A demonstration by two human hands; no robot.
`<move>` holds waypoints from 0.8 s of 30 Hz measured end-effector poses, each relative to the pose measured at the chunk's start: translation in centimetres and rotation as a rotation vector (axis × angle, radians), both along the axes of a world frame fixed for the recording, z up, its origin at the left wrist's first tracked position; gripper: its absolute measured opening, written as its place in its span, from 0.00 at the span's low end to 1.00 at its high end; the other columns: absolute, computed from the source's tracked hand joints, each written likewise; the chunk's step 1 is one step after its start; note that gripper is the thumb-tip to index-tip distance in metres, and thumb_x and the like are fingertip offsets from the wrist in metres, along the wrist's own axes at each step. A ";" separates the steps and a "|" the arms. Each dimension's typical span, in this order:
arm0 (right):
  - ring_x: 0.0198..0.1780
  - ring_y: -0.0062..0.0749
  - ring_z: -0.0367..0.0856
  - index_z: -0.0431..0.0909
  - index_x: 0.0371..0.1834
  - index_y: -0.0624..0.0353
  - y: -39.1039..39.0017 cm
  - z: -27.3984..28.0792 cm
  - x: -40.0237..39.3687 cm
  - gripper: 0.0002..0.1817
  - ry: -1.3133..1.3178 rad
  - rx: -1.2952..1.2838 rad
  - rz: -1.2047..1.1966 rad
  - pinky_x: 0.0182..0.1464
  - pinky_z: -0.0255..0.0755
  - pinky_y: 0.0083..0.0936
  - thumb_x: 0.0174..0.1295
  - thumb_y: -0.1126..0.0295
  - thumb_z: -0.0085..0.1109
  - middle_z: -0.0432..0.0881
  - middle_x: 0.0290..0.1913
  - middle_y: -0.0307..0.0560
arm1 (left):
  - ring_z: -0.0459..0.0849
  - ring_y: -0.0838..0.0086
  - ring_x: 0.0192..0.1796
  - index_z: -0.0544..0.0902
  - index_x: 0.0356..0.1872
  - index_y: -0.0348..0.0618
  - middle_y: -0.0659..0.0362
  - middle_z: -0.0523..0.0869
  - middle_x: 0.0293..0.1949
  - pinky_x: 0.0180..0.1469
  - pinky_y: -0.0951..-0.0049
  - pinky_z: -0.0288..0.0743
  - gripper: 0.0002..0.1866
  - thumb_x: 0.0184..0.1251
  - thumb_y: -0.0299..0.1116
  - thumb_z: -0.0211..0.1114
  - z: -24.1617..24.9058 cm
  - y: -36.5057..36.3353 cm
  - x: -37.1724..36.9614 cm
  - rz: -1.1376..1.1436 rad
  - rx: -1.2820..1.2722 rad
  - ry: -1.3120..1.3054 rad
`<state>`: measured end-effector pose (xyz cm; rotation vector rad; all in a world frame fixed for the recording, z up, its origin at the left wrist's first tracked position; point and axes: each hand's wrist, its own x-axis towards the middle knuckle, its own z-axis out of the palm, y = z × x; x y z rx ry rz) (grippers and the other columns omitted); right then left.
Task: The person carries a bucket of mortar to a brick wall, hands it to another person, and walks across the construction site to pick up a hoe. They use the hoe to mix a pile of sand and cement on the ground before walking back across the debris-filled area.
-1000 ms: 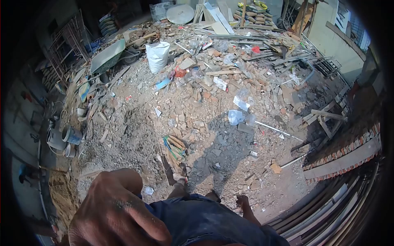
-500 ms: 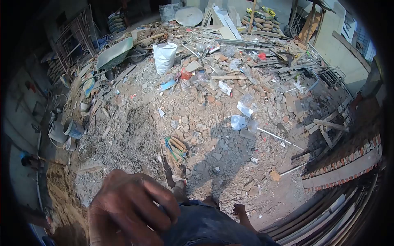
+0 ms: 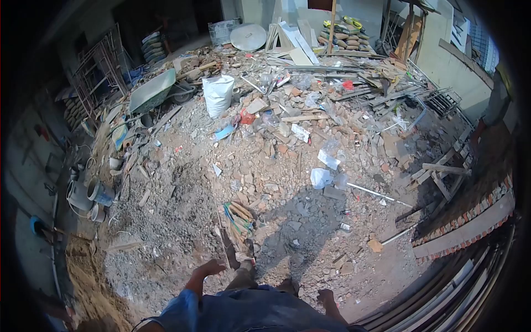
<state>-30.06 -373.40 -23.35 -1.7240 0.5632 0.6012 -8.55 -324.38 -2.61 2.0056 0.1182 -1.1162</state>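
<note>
Stick bundle [image 3: 239, 217]: green and tan, lying on the rubble [image 3: 260, 182], ahead and slightly right of the left hand, apart from its fingers; ahead and well to the left of the right hand.
Left hand [image 3: 209, 269]: fingers loosely extended, nothing visible in them.
Right hand [image 3: 325, 296]: well apart from the left; cannot tell whether its fingers are spread or curled, or whether it holds anything.
Dark strip [image 3: 227, 246]: on the ground just ahead of the left fingertips, left of the bundle; its material cannot be told.
Long poles [image 3: 442, 288]: laid side by side to the right of the right hand.
White rod [image 3: 381, 195]: aslant on the ground, ahead and right of the right hand.
Bucket [image 3: 100, 192]: well to the left of the left hand and farther ahead.
White sack [image 3: 218, 97]: upright, far ahead of the left hand.
Wheelbarrow [image 3: 152, 91]: tilted, far ahead and left of the left hand.
Stacked bags [image 3: 345, 37]: farthest off, by the wall beyond the right hand.
</note>
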 end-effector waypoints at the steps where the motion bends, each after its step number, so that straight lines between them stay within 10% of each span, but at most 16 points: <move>1: 0.13 0.32 0.63 0.67 0.18 0.56 0.7 2.6 0.5 0.09 0.003 0.000 -0.001 0.13 0.57 0.31 0.53 0.68 0.43 0.61 0.12 0.43 | 0.79 0.72 0.29 0.73 0.42 0.48 0.59 0.80 0.28 0.31 0.69 0.72 0.17 0.53 0.43 0.54 2.2 -0.8 -1.8 0.107 0.147 0.085; 4: 0.11 0.31 0.61 0.67 0.19 0.56 1.6 9.1 2.6 0.07 0.275 0.168 -0.452 0.13 0.57 0.31 0.52 0.69 0.44 0.62 0.12 0.42 | 0.78 0.75 0.27 0.73 0.42 0.51 0.61 0.80 0.30 0.29 0.70 0.70 0.15 0.56 0.43 0.50 -1.3 1.2 -5.3 0.180 0.241 0.297; 6: 0.16 0.29 0.72 0.71 0.21 0.57 -0.3 4.6 2.1 0.04 0.191 0.153 -0.048 0.16 0.66 0.28 0.46 0.69 0.50 0.73 0.16 0.44 | 0.78 0.75 0.27 0.73 0.42 0.51 0.61 0.80 0.31 0.28 0.70 0.70 0.14 0.56 0.43 0.50 -3.2 2.2 -6.4 0.125 0.255 0.329; 16: 0.18 0.32 0.75 0.73 0.20 0.60 -2.4 -4.5 5.3 0.05 -0.240 -0.345 0.296 0.18 0.70 0.26 0.44 0.70 0.53 0.74 0.19 0.48 | 0.76 0.73 0.22 0.70 0.42 0.43 0.56 0.78 0.28 0.23 0.73 0.70 0.16 0.57 0.42 0.50 -1.4 0.0 -1.7 0.296 -0.055 0.030; 19: 0.16 0.31 0.72 0.71 0.21 0.62 -0.1 6.2 7.8 0.07 0.202 0.129 -0.339 0.15 0.68 0.28 0.47 0.70 0.49 0.73 0.19 0.49 | 0.77 0.73 0.22 0.72 0.40 0.43 0.56 0.78 0.26 0.22 0.75 0.70 0.15 0.57 0.41 0.51 -0.7 -1.2 -0.4 0.279 -0.016 0.000; 24: 0.13 0.29 0.68 0.68 0.28 0.63 0.6 9.8 8.0 0.08 0.182 0.149 -0.463 0.13 0.65 0.27 0.48 0.69 0.48 0.70 0.17 0.46 | 0.77 0.75 0.23 0.72 0.39 0.43 0.58 0.78 0.25 0.22 0.75 0.69 0.15 0.56 0.42 0.52 0.6 -2.9 -0.3 0.227 0.063 0.055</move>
